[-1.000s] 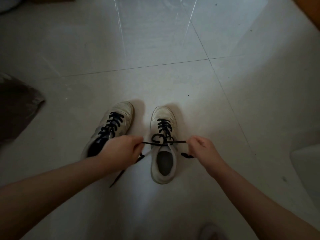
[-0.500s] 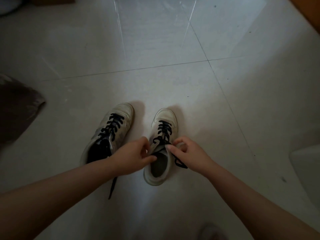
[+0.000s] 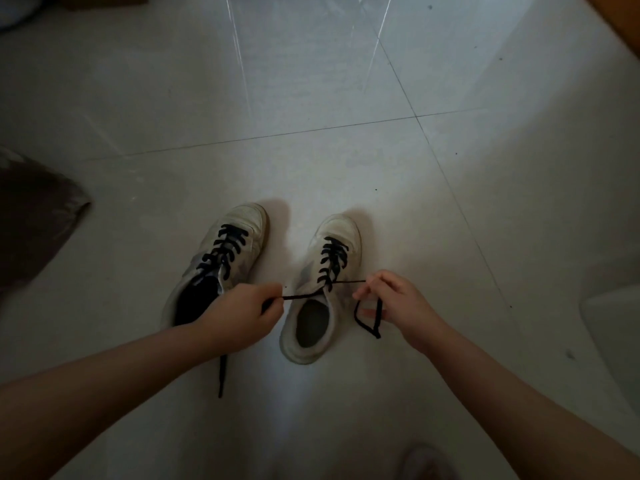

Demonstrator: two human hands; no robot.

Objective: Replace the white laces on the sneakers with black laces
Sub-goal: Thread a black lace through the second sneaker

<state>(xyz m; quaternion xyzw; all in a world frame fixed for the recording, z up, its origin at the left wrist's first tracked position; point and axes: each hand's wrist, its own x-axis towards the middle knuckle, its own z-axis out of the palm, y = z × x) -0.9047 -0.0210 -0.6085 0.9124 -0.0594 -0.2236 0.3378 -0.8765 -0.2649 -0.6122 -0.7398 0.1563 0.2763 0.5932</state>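
My left hand (image 3: 239,315) pinches one end of the black lace (image 3: 301,296), my right hand (image 3: 394,299) pinches the other, and its loose tail loops down beside my fingers (image 3: 367,291). Both ends run tight to the top eyelets of the right sneaker (image 3: 323,289) on the floor (image 3: 346,161). The left sneaker (image 3: 221,261), already black-laced, sits just beside it.

Two sneakers side by side on the floor (image 3: 346,98), mid-frame.
Left sneaker (image 3: 221,258) lies beside right sneaker (image 3: 325,289); left hand (image 3: 239,317) and right hand (image 3: 398,303) flank the latter, each holding its lace (image 3: 304,295).
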